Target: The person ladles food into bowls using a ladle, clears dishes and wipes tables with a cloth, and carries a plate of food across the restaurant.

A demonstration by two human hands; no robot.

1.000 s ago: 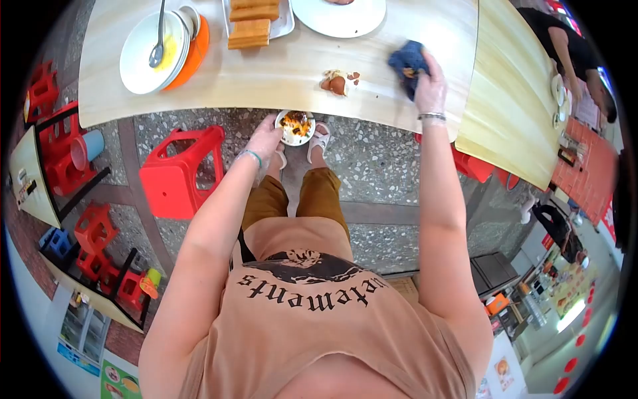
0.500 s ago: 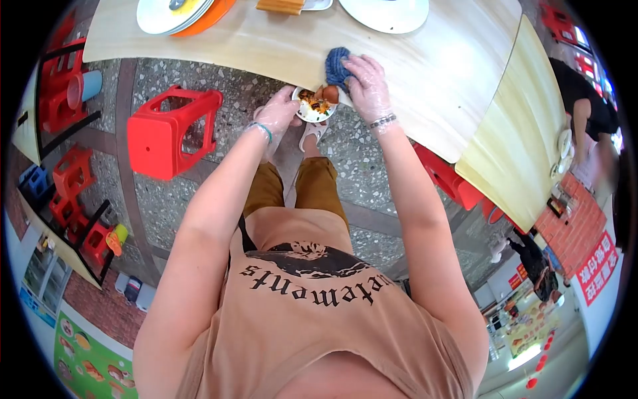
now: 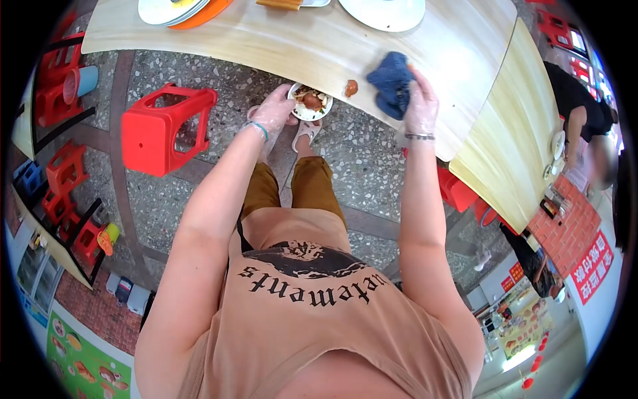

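In a clear plastic glove, my left hand (image 3: 274, 110) grips the rim of a small white bowl (image 3: 310, 118) just below the table's edge. Food scraps (image 3: 311, 100) fill it, with a rounded brown piece on top. My right hand (image 3: 421, 106), gloved the same way, holds a blue cloth (image 3: 392, 83) by its right side, over the table near the front edge. Between bowl and cloth, a small brown food scrap (image 3: 351, 88) lies on the wooden-look table (image 3: 266, 50).
Stacked white plates (image 3: 159, 13) with an orange plate (image 3: 203, 14) stand at the table's far left. A large white plate (image 3: 385, 13) sits farther right. A red stool (image 3: 156, 136) is on the floor at left. A person in black (image 3: 568, 90) is at the right.
My right hand has moved right with the cloth, which has spread out from a bunched shape. A brown piece now lies in the bowl; another shows on the table.
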